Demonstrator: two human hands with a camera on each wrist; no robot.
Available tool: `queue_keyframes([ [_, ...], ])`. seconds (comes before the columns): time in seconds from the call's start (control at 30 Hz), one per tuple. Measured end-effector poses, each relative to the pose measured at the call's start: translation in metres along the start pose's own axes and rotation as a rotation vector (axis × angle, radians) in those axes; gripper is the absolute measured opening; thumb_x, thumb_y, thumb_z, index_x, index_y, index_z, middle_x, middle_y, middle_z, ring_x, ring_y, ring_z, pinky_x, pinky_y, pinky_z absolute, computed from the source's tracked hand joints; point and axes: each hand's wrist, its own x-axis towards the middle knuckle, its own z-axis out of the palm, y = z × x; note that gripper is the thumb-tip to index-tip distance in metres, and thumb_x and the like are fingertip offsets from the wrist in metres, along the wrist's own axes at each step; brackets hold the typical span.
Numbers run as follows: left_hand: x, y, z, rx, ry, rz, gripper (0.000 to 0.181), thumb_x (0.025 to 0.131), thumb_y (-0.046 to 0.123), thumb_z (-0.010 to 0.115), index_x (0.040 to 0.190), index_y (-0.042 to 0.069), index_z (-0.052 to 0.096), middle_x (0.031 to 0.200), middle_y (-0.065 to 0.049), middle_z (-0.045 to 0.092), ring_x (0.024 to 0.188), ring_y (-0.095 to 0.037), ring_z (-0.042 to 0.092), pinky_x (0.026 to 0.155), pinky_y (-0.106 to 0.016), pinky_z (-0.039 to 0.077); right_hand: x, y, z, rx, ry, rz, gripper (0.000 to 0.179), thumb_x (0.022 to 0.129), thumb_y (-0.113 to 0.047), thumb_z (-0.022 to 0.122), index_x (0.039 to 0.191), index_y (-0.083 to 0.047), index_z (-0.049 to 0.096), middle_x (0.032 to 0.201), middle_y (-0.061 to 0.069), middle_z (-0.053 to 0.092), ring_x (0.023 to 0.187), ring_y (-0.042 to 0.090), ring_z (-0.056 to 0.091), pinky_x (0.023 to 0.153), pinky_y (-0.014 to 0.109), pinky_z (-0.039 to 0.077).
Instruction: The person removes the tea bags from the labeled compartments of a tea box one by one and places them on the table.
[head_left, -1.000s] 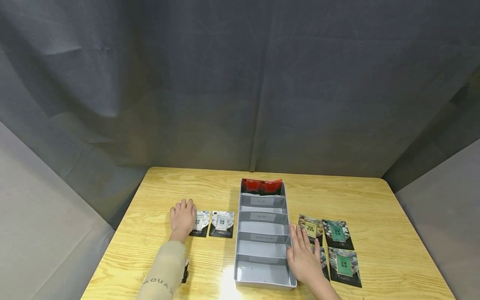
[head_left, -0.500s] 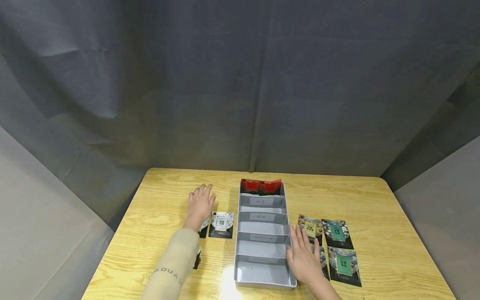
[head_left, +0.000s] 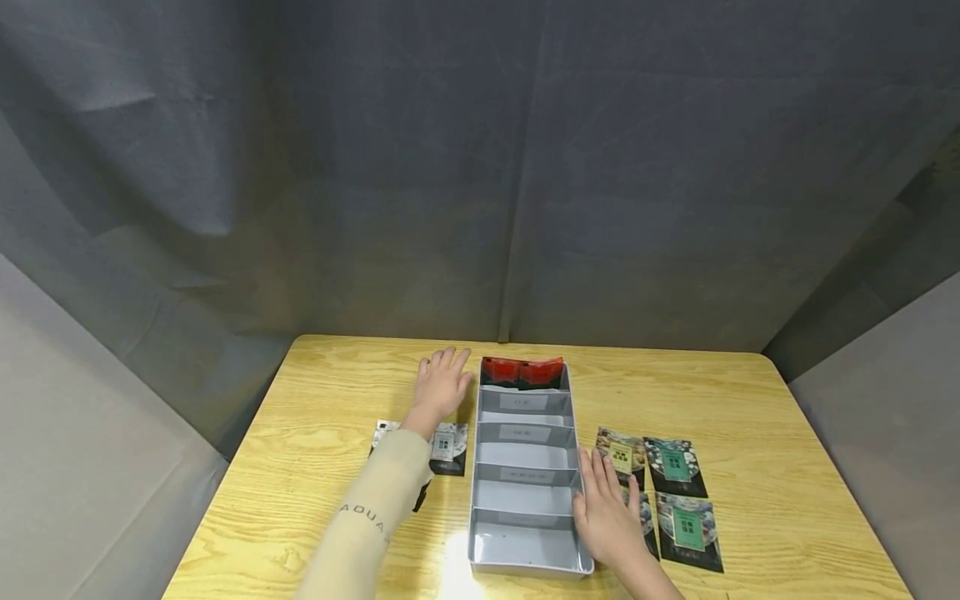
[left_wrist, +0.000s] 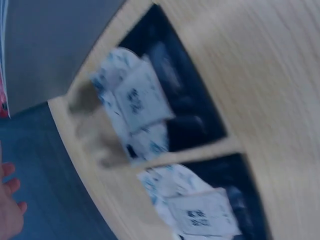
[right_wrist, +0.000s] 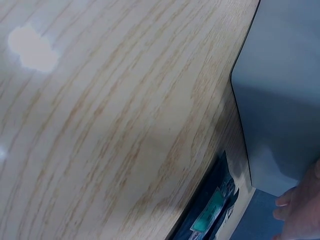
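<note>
My left hand, fingers spread and holding nothing, hovers by the back left corner of the grey divided box. In the left wrist view its fingertips show at the left edge. Below my forearm lie white-and-black sachets, partly covered by the sleeve; two such sachets fill the left wrist view. My right hand lies with straight fingers along the box's right wall, over part of the sachets there. Two red sachets stand in the box's rearmost compartment.
Right of the box lie a yellow-labelled sachet and green-labelled sachets. A black sachet corner peeks from under the left sleeve. Dark cloth hangs behind the wooden table.
My left hand has moved right and farther back, from beside the white-and-black sachets toward the box's rear corner. The right hand and the box have stayed in place.
</note>
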Motion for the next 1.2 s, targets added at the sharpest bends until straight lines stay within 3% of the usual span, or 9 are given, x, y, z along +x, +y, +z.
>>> queue_keyframes([
  [0.3,0.015,0.028,0.000,0.141,-0.082,-0.003,0.047,0.097,0.040,0.034,0.142,0.028,0.030,0.142,-0.006,0.034,0.130,-0.026,0.028,0.106,-0.048,0.020,-0.001,-0.001,0.000,-0.003,-0.006,-0.003,0.058,0.097,-0.026,0.031,0.148,-0.010,0.009,0.150,0.021,0.015,0.136,0.039,0.011,0.102,0.064,-0.003],
  [0.5,0.018,0.040,0.004,0.167,-0.106,-0.017,0.048,0.096,0.040,0.036,0.142,0.029,0.031,0.142,-0.006,0.035,0.131,-0.025,0.028,0.107,-0.048,0.019,-0.002,-0.003,-0.001,-0.003,-0.023,0.003,0.058,0.097,-0.028,0.031,0.148,-0.011,0.008,0.150,0.020,0.014,0.137,0.038,0.011,0.102,0.064,-0.001],
  [0.83,0.013,0.045,0.011,0.167,-0.050,0.003,0.041,0.095,0.035,0.042,0.135,0.025,0.039,0.137,-0.005,0.039,0.126,-0.024,0.033,0.105,-0.046,0.022,-0.003,-0.004,-0.001,0.006,-0.029,0.006,0.058,0.097,-0.027,0.030,0.148,-0.012,0.006,0.150,0.020,0.013,0.137,0.038,0.010,0.103,0.063,-0.001],
  [1.2,0.010,0.050,0.009,0.158,-0.030,-0.053,0.025,0.096,0.026,0.043,0.117,0.022,0.054,0.129,-0.005,0.045,0.122,-0.024,0.037,0.102,-0.044,0.025,-0.003,-0.004,0.002,0.007,-0.002,0.000,0.058,0.097,-0.027,0.032,0.148,-0.012,0.010,0.150,0.020,0.015,0.136,0.038,0.012,0.102,0.064,0.000],
])
